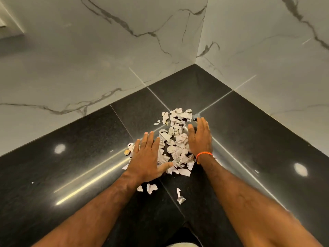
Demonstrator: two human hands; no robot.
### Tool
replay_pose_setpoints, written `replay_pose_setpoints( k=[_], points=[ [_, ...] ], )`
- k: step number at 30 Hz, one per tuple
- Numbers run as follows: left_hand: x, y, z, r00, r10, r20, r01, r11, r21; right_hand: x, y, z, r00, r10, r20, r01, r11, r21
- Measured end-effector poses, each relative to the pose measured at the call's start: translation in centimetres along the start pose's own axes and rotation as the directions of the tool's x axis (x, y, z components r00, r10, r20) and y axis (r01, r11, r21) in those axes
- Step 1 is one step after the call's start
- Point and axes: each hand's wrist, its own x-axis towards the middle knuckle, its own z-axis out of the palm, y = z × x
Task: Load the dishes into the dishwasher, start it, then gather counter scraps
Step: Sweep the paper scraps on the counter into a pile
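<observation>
A heap of torn white paper scraps (175,139) lies on the black granite counter (71,175), near its inner corner. My left hand (147,157) lies flat with straight fingers on the left side of the heap, covering some scraps. My right hand (200,138), with an orange thread at the wrist, stands on its edge against the heap's right side, fingers straight. A few loose scraps (151,188) sit nearer to me, between my forearms, with a small crumpled foil bit (181,200). A yellowish crumb (126,152) lies left of my left hand.
White marble-patterned walls (106,59) meet at the corner (195,63) behind the heap and close the counter on two sides. A small dark piece (195,116) sits at the heap's far right end. Ceiling lights reflect on the polished stone.
</observation>
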Motion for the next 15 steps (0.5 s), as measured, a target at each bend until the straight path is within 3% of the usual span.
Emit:
replay_pose_setpoints(
  k=[4, 7, 9, 12, 15],
  points=[
    [2.2, 0.7, -1.4, 1.000, -0.003, 0.029, 0.003, 1.000, -0.017, 5.4, -0.2, 0.6, 0.998, 0.038, 0.039, -0.034, 0.994, -0.101],
    [3.9, 0.6, -2.3, 0.998, -0.040, 0.040, 0.043, 0.996, -0.074, 6.8, -1.6, 2.5, 0.992, -0.059, 0.111, 0.077, 0.983, -0.168],
    [5.0, 0.1, -2.6, 0.996, -0.082, 0.030, 0.085, 0.992, -0.098, 6.8, -2.7, 3.5, 0.975, -0.188, 0.117, 0.202, 0.973, -0.116],
    [6.1, -1.2, -2.9, 0.986, -0.158, 0.045, 0.163, 0.973, -0.163, 7.9, -3.6, 3.8, 0.956, -0.277, 0.099, 0.275, 0.961, 0.032],
    [6.0, -2.2, -3.1, 0.978, -0.189, 0.088, 0.202, 0.963, -0.178, 9.8, -4.4, 3.9, 0.892, -0.291, 0.345, 0.326, 0.944, -0.045]
  ],
)
